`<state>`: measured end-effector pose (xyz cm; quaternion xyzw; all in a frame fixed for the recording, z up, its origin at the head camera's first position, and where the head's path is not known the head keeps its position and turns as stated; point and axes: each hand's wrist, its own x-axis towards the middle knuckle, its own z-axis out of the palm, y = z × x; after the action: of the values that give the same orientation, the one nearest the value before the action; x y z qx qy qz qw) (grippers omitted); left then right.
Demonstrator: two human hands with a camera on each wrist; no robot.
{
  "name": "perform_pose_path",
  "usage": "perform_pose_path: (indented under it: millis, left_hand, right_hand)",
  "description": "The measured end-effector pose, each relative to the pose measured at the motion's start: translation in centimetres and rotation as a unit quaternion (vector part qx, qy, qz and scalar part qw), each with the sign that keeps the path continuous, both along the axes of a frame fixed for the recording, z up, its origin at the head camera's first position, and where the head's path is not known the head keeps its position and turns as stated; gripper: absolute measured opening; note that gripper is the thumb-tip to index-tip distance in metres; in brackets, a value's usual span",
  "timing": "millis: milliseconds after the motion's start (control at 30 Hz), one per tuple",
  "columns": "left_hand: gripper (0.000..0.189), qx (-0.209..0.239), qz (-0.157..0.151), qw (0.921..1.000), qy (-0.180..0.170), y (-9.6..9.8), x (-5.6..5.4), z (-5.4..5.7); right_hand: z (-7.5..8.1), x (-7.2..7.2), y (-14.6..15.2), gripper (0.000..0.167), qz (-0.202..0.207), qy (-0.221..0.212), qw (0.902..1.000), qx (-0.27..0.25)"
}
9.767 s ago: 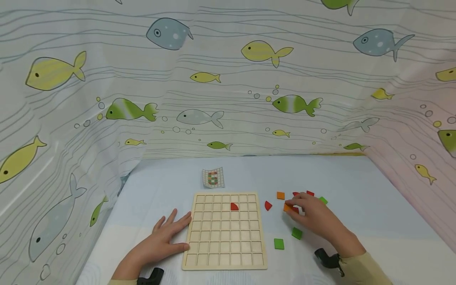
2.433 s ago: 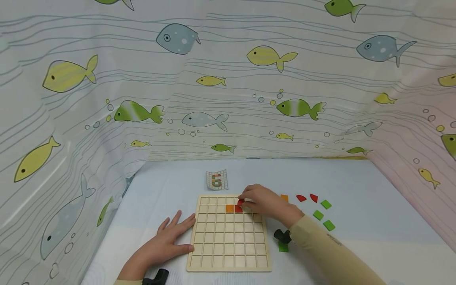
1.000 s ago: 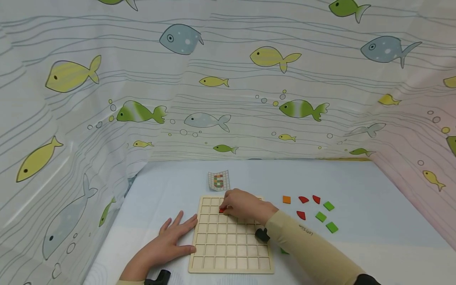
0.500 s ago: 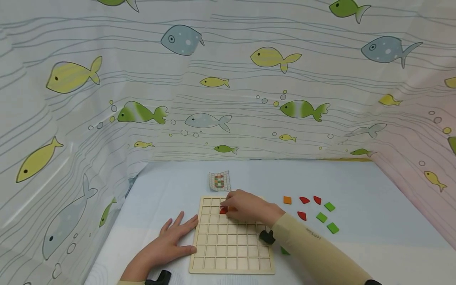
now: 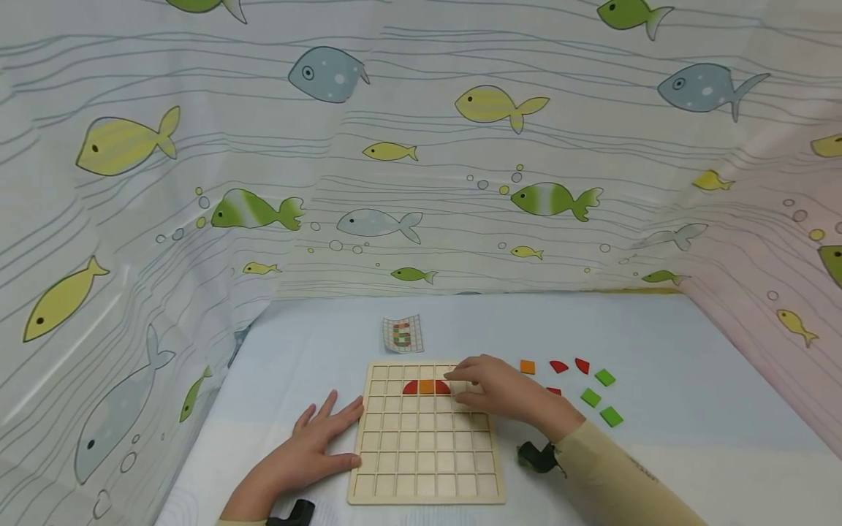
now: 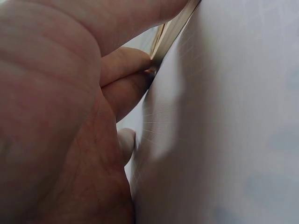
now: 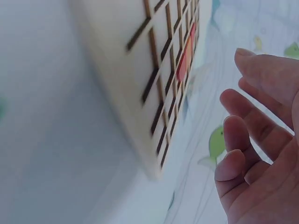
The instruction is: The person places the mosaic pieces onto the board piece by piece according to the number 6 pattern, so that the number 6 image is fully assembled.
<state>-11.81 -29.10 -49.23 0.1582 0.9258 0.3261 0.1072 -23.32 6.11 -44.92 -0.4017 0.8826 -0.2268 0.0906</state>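
Observation:
A wooden grid board (image 5: 426, 442) lies on the table. In one row near its top sit a red quarter-round tile (image 5: 411, 387), an orange square tile (image 5: 427, 386) and another red quarter-round tile (image 5: 442, 386), side by side. My left hand (image 5: 305, 449) is spread flat at the board's left edge, thumb and fingertips touching it; the left wrist view shows fingers (image 6: 126, 63) against that edge. Over the board's upper right is my right hand (image 5: 496, 391), thumb and fingers apart. The right wrist view shows this right hand (image 7: 261, 140) holding nothing, its fingers loosely bent.
Right of the board lie a loose orange square (image 5: 528, 367), red quarter-rounds (image 5: 558, 366), one partly behind the right hand, and several green squares (image 5: 590, 397). A small printed card (image 5: 403, 334) with a coloured grid pattern lies behind the board. Fish-patterned cloth (image 5: 460, 219) hangs around the table.
The orange tile and a second and third piece joined into a row on the board. In the last half second my right hand let go of the left red tile and moved right. Left hand stayed.

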Motion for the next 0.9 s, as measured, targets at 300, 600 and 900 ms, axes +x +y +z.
perform_pose_path:
  millis: [300,600,900]
  left_hand:
    - [0.085,0.001,0.001,1.0000,-0.007,0.0,0.0,0.1]
    - [0.085,-0.001,0.004,1.0000,-0.007,0.1,0.0,0.1]
    - [0.085,-0.005,0.007,0.9999,-0.007,0.2,0.0,0.2]
  right_hand:
    - [-1.2,1.9,4.3,0.039,-0.049,0.005,0.9984,-0.026]
    - [-2.4,3.2,7.0,0.039,-0.092,0.011,0.9954,-0.023]
    - [-3.5,4.8,8.7,0.040,-0.133,-0.029,0.9901,-0.036]
